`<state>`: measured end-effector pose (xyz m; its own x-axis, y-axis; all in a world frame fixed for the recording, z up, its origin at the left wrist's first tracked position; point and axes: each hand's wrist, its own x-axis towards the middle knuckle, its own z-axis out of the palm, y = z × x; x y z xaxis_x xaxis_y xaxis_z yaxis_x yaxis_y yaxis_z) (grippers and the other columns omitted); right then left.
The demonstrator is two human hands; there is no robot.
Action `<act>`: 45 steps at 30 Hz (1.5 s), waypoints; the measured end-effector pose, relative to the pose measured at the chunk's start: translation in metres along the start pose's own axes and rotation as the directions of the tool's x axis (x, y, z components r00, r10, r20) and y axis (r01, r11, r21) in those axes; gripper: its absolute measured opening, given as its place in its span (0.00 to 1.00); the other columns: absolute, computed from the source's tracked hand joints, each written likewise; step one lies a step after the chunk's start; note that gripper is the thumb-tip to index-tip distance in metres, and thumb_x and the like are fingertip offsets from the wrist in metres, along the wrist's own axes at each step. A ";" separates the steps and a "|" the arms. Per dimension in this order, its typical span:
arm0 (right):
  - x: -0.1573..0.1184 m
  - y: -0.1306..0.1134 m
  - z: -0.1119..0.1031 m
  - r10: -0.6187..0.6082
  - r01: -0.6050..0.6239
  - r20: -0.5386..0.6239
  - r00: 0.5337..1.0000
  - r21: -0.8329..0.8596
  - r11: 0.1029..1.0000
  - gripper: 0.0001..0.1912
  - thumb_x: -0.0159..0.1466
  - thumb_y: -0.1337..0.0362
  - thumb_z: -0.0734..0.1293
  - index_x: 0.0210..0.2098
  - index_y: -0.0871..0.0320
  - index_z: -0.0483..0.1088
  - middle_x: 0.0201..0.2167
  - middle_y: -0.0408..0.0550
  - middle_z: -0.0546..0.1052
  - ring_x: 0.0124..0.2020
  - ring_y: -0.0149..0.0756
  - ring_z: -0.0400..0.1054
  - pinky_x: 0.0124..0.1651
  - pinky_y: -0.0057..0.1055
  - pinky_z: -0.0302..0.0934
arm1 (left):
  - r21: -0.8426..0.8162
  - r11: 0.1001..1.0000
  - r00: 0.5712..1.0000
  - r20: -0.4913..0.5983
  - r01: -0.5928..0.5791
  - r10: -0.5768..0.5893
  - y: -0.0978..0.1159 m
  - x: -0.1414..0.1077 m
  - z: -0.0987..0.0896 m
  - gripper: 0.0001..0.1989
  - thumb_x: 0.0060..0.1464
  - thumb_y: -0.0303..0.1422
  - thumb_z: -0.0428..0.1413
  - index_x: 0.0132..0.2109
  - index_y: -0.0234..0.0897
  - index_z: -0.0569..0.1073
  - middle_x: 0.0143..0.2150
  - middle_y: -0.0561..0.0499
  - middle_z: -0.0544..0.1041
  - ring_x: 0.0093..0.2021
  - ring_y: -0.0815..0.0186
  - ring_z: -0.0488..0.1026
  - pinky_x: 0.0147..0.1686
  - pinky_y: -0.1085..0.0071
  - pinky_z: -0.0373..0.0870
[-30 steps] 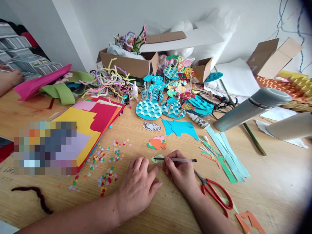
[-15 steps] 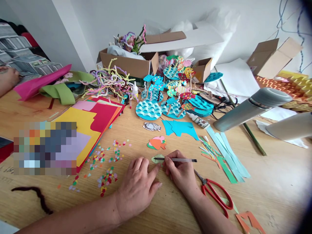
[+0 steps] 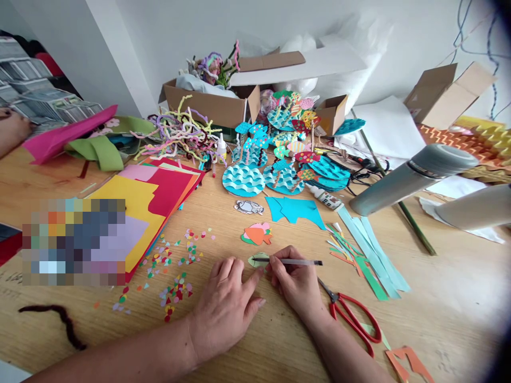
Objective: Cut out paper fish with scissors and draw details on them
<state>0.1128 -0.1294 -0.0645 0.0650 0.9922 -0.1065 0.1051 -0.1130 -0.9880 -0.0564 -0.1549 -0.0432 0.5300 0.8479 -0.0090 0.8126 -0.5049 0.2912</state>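
Observation:
A small light green paper cutout (image 3: 255,259) lies on the wooden table between my hands. My right hand (image 3: 293,276) is closed around a thin pen (image 3: 301,261), whose tip rests on the cutout. My left hand (image 3: 229,295) lies palm down beside it, fingers spread, its index fingertip at the cutout's lower edge. Just beyond are orange, pink and green fish cutouts (image 3: 257,234). Red-handled scissors (image 3: 353,319) lie by my right forearm.
Confetti (image 3: 187,250) and coloured paper sheets (image 3: 155,197) are at the left. Blue paper strips (image 3: 369,250) and a grey flask (image 3: 411,178) stand or lie at the right. Fish decorations (image 3: 243,180) and cardboard boxes (image 3: 207,103) are behind. Another person's hand (image 3: 16,125) shows far left.

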 end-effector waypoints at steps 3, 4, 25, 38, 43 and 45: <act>0.001 0.000 0.000 -0.004 0.004 0.005 1.000 -0.008 1.000 0.13 0.61 0.56 0.67 0.26 0.57 0.64 0.14 0.37 0.67 0.12 0.24 0.55 0.15 0.21 0.48 | 0.002 1.000 1.000 0.000 0.001 -0.001 0.000 0.000 0.000 0.22 0.61 0.43 0.47 0.59 0.43 0.64 0.43 0.46 0.63 0.45 0.56 0.59 0.47 0.54 0.63; 0.001 0.001 0.000 -0.004 0.004 0.006 1.000 -0.008 1.000 0.13 0.61 0.56 0.67 0.26 0.57 0.64 0.14 0.37 0.67 0.12 0.24 0.55 0.15 0.21 0.49 | 0.004 1.000 1.000 0.000 0.001 -0.001 0.000 0.000 0.000 0.22 0.61 0.43 0.47 0.59 0.43 0.64 0.42 0.46 0.63 0.45 0.56 0.59 0.47 0.54 0.63; 0.000 0.001 -0.001 -0.006 0.006 0.000 1.000 -0.038 0.999 0.12 0.61 0.57 0.66 0.27 0.57 0.64 0.16 0.38 0.68 0.13 0.25 0.57 0.14 0.21 0.49 | 0.007 1.000 1.000 -0.006 -0.004 0.004 0.000 -0.001 0.001 0.21 0.60 0.43 0.48 0.58 0.42 0.65 0.43 0.45 0.63 0.45 0.56 0.59 0.47 0.54 0.62; -0.001 -0.002 0.000 0.008 -0.007 0.008 1.000 -0.045 0.999 0.13 0.61 0.56 0.66 0.27 0.56 0.64 0.15 0.38 0.67 0.13 0.26 0.57 0.15 0.22 0.50 | 0.008 1.000 1.000 -0.014 -0.006 0.006 0.001 0.000 0.000 0.21 0.60 0.42 0.49 0.58 0.42 0.65 0.42 0.46 0.63 0.45 0.57 0.59 0.46 0.55 0.62; 0.000 0.000 0.000 0.000 0.000 0.004 1.000 -0.047 0.999 0.13 0.61 0.55 0.66 0.27 0.56 0.64 0.15 0.38 0.67 0.13 0.27 0.57 0.15 0.22 0.50 | 0.010 1.000 1.000 -0.016 -0.005 0.006 0.001 0.000 0.000 0.22 0.60 0.42 0.49 0.59 0.42 0.65 0.42 0.46 0.63 0.45 0.56 0.60 0.46 0.55 0.62; 0.000 0.000 -0.001 -0.005 0.005 0.002 1.000 -0.051 0.999 0.13 0.61 0.56 0.66 0.27 0.57 0.64 0.15 0.38 0.67 0.14 0.27 0.57 0.15 0.22 0.50 | 0.013 1.000 1.000 -0.013 -0.005 0.005 0.001 0.000 0.000 0.22 0.60 0.42 0.48 0.59 0.42 0.65 0.42 0.46 0.63 0.45 0.56 0.60 0.46 0.55 0.62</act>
<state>0.1134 -0.1299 -0.0645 0.0629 0.9928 -0.1022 0.1556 -0.1109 -0.9816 -0.0562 -0.1553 -0.0427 0.5307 0.8475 0.0044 0.8132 -0.5107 0.2789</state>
